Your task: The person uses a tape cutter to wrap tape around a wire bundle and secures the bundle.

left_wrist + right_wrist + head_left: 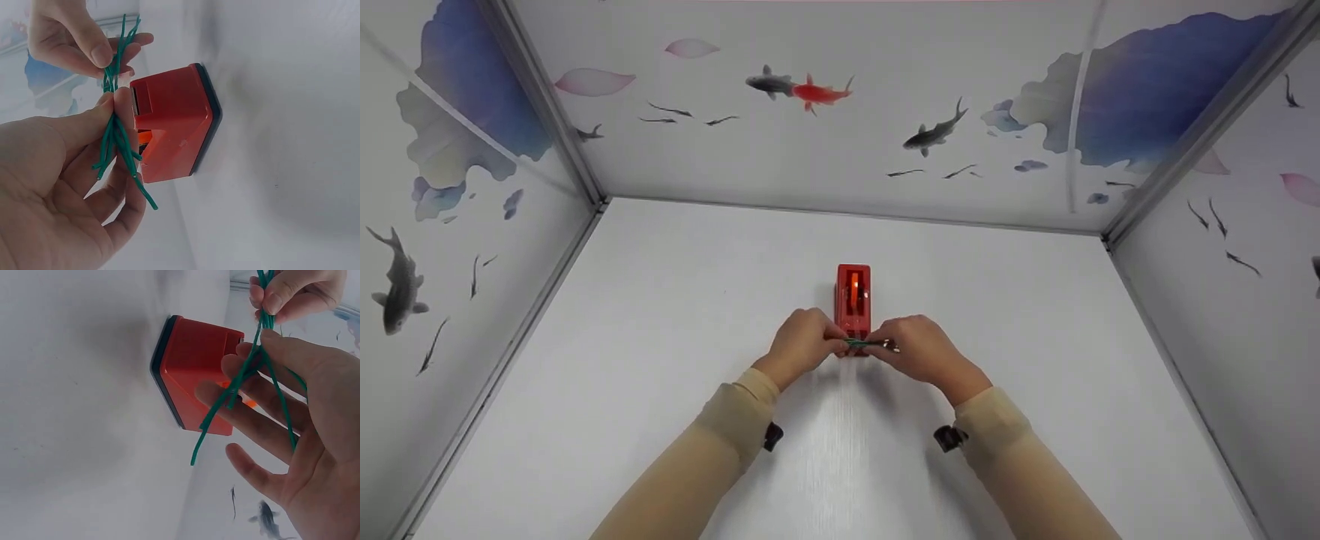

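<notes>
A bundle of thin green wires [858, 343] stretches between both hands, its loose ends fanning out at each side. My left hand [804, 341] pinches it between thumb and fingertips near the middle. Close beside, my right hand [919, 349] pinches the same bundle [260, 354] between thumb and index finger, its other fingers spread. Just behind and below the wires, a red tape dispenser [842, 300] with a dark base stands on the white table. An orange tape core [855, 289] sits inside it. Whether tape is around the wires, I cannot tell.
The white table [660, 360] is bounded by a back panel [847, 165], a left panel [510, 247] and a right panel [1177, 240], printed with fish and leaves. Grey metal strips [585, 161] run along the corners.
</notes>
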{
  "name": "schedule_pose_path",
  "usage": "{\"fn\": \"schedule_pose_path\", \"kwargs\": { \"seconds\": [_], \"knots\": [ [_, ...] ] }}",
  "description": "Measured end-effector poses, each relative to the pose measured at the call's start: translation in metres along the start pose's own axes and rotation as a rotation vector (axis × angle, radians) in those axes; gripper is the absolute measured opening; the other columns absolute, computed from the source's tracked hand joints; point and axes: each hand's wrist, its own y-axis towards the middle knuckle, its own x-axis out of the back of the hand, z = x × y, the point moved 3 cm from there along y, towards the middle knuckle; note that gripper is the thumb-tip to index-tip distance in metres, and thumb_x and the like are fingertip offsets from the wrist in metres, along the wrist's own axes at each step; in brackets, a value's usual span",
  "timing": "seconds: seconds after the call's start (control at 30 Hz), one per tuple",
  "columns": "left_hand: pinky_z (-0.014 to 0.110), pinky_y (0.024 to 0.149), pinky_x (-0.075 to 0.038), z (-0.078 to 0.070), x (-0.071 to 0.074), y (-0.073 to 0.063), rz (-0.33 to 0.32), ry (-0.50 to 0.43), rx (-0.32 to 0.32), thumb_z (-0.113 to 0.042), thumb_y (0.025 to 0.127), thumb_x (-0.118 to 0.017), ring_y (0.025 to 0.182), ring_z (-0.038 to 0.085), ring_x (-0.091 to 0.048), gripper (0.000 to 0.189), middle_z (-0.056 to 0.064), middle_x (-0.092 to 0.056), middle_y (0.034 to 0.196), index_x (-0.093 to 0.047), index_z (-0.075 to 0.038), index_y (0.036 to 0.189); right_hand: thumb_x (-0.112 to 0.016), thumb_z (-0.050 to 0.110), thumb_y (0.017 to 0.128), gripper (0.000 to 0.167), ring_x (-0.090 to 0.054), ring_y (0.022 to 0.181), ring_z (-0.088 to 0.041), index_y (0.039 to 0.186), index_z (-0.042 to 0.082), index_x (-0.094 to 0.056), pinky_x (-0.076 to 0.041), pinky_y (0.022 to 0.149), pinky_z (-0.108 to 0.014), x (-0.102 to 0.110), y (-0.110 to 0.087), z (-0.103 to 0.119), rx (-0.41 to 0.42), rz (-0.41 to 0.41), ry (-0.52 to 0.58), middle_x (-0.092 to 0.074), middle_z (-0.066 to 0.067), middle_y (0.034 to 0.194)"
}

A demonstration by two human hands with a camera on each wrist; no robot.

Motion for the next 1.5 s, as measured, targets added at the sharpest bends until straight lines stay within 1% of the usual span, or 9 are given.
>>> {"fn": "schedule_pose_path", "kwargs": {
  "seconds": [0.23, 0.43, 0.57, 0.7, 0.97, 1.1, 1.27, 1.37, 1.5],
  "knots": [
    [0.028, 0.073, -0.052, -0.002, -0.001, 0.0, -0.075, 0.154, -0.114, -0.018, 0.091, -0.08, 0.08, 0.012, -0.058, 0.015, -0.001, -0.077, 0.093, -0.084, -0.014, 0.104, -0.073, 0.029, 0.097, 0.016, -0.06, 0.074, -0.009, 0.104, 0.019, -0.083, -0.049, 0.098, -0.047, 0.005, 0.002, -0.001, -0.052, 0.075, 0.034, -0.078, 0.007, 0.09],
    [0.027, 0.072, -0.049, -0.006, 0.001, -0.002, -0.18, 0.306, -0.22, -0.02, 0.091, -0.08, 0.078, 0.013, -0.057, 0.018, -0.001, -0.072, 0.084, -0.083, -0.019, 0.109, -0.072, 0.024, 0.098, 0.016, -0.063, 0.08, -0.012, 0.106, 0.015, -0.083, -0.054, 0.08, -0.034, 0.002, 0.003, -0.01, -0.095, 0.096, 0.306, -0.079, 0.005, 0.094],
    [0.029, 0.072, -0.049, -0.009, 0.002, -0.006, -0.276, 0.431, -0.315, -0.023, 0.09, -0.081, 0.078, 0.016, -0.058, 0.018, 0.002, -0.07, 0.081, -0.084, -0.021, 0.108, -0.075, 0.021, 0.096, 0.014, -0.07, 0.082, -0.026, 0.105, 0.015, -0.084, -0.053, 0.07, -0.027, 0.001, 0.004, -0.016, -0.102, 0.072, 0.463, -0.08, 0.001, 0.09],
    [0.027, 0.071, -0.052, -0.01, 0.003, -0.007, -0.33, 0.418, -0.357, -0.023, 0.089, -0.082, 0.079, 0.018, -0.058, 0.017, 0.004, -0.068, 0.083, -0.084, -0.02, 0.105, -0.077, 0.025, 0.094, 0.013, -0.071, 0.085, -0.034, 0.104, 0.019, -0.084, -0.055, 0.069, -0.028, 0.0, 0.004, -0.02, -0.139, 0.06, 0.525, -0.08, -0.002, 0.09],
    [0.031, 0.074, -0.055, -0.004, 0.001, -0.007, -0.452, 0.416, -0.503, -0.015, 0.089, -0.082, 0.079, 0.02, -0.06, 0.012, 0.004, -0.066, 0.081, -0.085, -0.021, 0.099, -0.071, 0.03, 0.099, 0.022, -0.065, 0.085, -0.017, 0.111, 0.014, -0.08, -0.058, 0.088, -0.041, -0.005, 0.006, -0.027, -0.141, 0.188, 0.653, -0.078, -0.014, 0.102],
    [0.033, 0.08, -0.057, -0.002, 0.0, -0.007, -0.497, 0.437, -0.561, -0.013, 0.089, -0.081, 0.081, 0.02, -0.062, 0.013, 0.004, -0.067, 0.08, -0.084, -0.023, 0.098, -0.068, 0.026, 0.101, 0.023, -0.063, 0.084, -0.014, 0.113, 0.01, -0.08, -0.056, 0.082, -0.031, -0.005, 0.005, -0.027, -0.092, 0.188, 0.638, -0.076, -0.02, 0.105],
    [0.035, 0.084, -0.057, -0.004, 0.001, -0.008, -0.522, 0.447, -0.583, -0.015, 0.088, -0.083, 0.082, 0.019, -0.063, 0.015, 0.002, -0.069, 0.076, -0.085, -0.023, 0.1, -0.07, 0.018, 0.1, 0.015, -0.065, 0.083, -0.013, 0.104, 0.01, -0.082, -0.056, 0.08, -0.035, -0.001, 0.006, -0.02, -0.004, 0.091, 0.526, -0.078, -0.006, 0.095],
    [0.036, 0.084, -0.056, -0.005, 0.003, -0.007, -0.512, 0.456, -0.57, -0.02, 0.087, -0.084, 0.081, 0.018, -0.063, 0.016, 0.0, -0.071, 0.075, -0.085, -0.024, 0.102, -0.071, 0.014, 0.098, 0.013, -0.065, 0.081, -0.013, 0.104, 0.01, -0.082, -0.058, 0.08, -0.04, 0.001, 0.006, -0.018, 0.027, 0.048, 0.47, -0.077, 0.001, 0.089],
    [0.036, 0.086, -0.053, -0.004, 0.004, -0.005, -0.443, 0.426, -0.512, -0.023, 0.086, -0.084, 0.083, 0.017, -0.062, 0.019, -0.002, -0.073, 0.076, -0.084, -0.022, 0.104, -0.074, 0.009, 0.095, 0.018, -0.063, 0.077, -0.011, 0.111, 0.013, -0.082, -0.058, 0.075, -0.034, 0.004, 0.004, -0.013, 0.072, -0.013, 0.316, -0.074, 0.004, 0.089]
  ]
}}
